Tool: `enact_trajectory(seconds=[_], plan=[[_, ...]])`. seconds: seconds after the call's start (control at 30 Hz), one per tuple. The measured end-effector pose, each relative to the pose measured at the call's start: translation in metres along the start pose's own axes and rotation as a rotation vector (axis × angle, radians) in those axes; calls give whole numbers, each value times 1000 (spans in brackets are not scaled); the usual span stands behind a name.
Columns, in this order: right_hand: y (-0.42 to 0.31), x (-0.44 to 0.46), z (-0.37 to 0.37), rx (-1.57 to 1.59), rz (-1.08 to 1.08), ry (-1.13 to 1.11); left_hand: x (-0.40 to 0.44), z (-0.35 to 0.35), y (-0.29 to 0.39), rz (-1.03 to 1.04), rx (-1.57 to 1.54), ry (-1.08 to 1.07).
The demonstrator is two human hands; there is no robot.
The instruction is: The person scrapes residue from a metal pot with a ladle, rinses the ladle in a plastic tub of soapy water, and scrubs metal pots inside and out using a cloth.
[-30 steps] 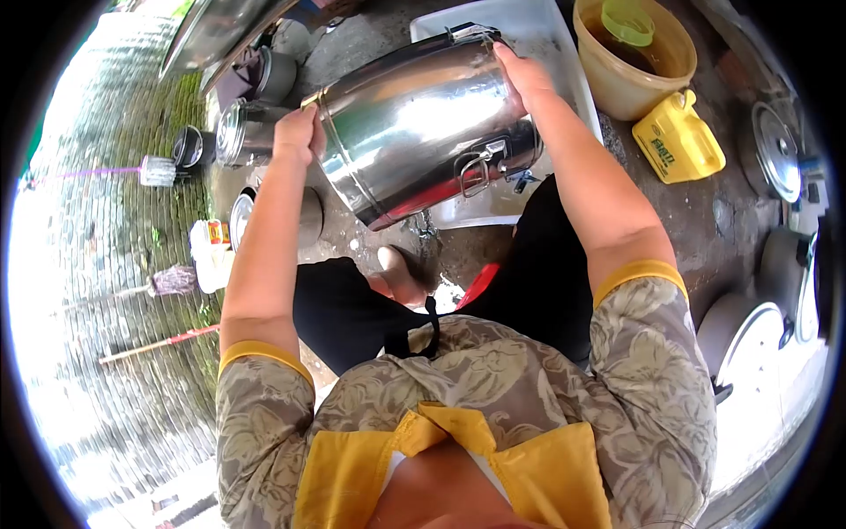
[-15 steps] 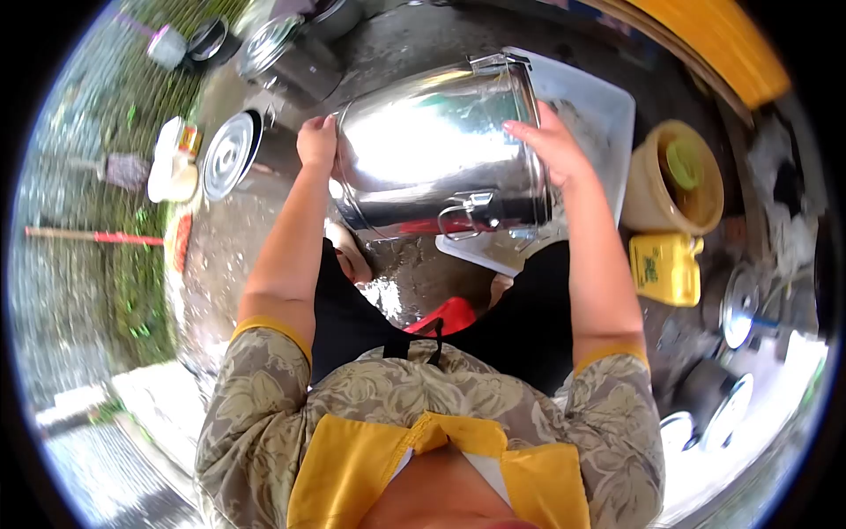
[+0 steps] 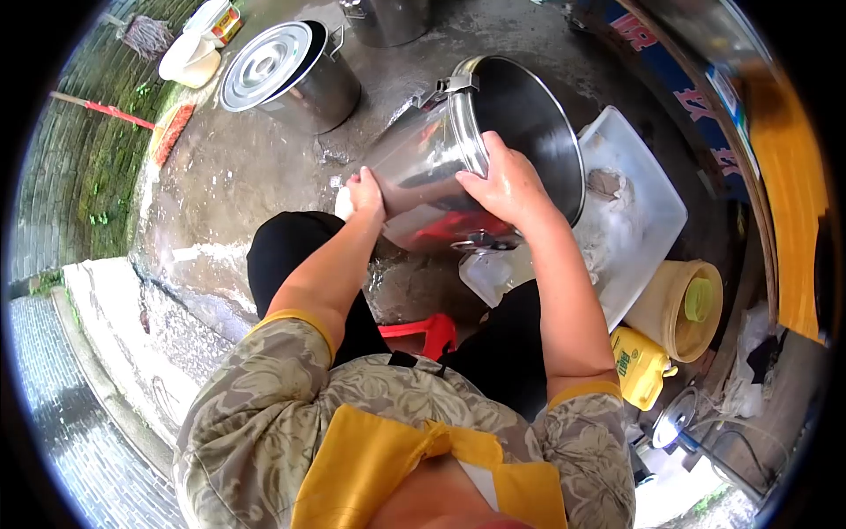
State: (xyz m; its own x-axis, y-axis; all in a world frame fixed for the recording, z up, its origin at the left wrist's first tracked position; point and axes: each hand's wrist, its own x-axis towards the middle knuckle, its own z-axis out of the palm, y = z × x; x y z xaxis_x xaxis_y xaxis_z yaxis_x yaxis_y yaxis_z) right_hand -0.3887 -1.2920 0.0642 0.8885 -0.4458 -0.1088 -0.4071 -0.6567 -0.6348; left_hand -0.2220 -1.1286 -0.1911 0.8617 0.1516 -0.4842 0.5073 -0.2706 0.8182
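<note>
I've swung the steel pot point(image 3: 412, 176) round between my hands: its open mouth now shows beyond my right hand point(image 3: 509, 183), spread against the wall by the rim, so the inside is exposed. My left hand point(image 3: 364, 196) curls round the base.

One head-worn view, forward and down.

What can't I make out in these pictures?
All in the head view:
Floor inside the held pot: hidden by its own wall.
Contents of the lidded pot: hidden by the lid.
Top of the back pot: cut off by the upper edge.
Writing on the yellow jug: too small to read.
</note>
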Motion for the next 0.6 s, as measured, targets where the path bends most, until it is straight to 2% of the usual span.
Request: enact_trajectory(seconds=[0.07,0.17,0.2,0.27,0.3,0.33,0.43,0.47,0.53,0.57,0.6], plan=[[2,12,5,-75,-23,-48,5,27,-30,-218,-10,0],[9,19,9,-186,-10,-65,-6,33,-38,-322,110,-67],[8,23,12,-186,-10,-64,-16,27,-30,-474,28,-129],[9,22,19,-235,-147,-17,-34,22,-26,-626,6,-224],[5,22,16,-220,-86,-71,-35,15,-22,-675,-161,-382],[0,21,17,-218,-140,-67,-39,11,-20,-722,-309,-554],[-2,25,36,-241,-243,-66,-43,14,17,-175,-209,-366],[-7,26,40,-294,-280,-112,-44,16,41,2,-468,-400],[-11,23,44,-267,-245,-101,-19,-1,82,16,-713,-530],[-13,24,47,-319,-294,-92,-45,-15,114,-27,-583,-237],[-14,32,49,-379,-353,-93,-45,-14,115,-20,-582,-212]])
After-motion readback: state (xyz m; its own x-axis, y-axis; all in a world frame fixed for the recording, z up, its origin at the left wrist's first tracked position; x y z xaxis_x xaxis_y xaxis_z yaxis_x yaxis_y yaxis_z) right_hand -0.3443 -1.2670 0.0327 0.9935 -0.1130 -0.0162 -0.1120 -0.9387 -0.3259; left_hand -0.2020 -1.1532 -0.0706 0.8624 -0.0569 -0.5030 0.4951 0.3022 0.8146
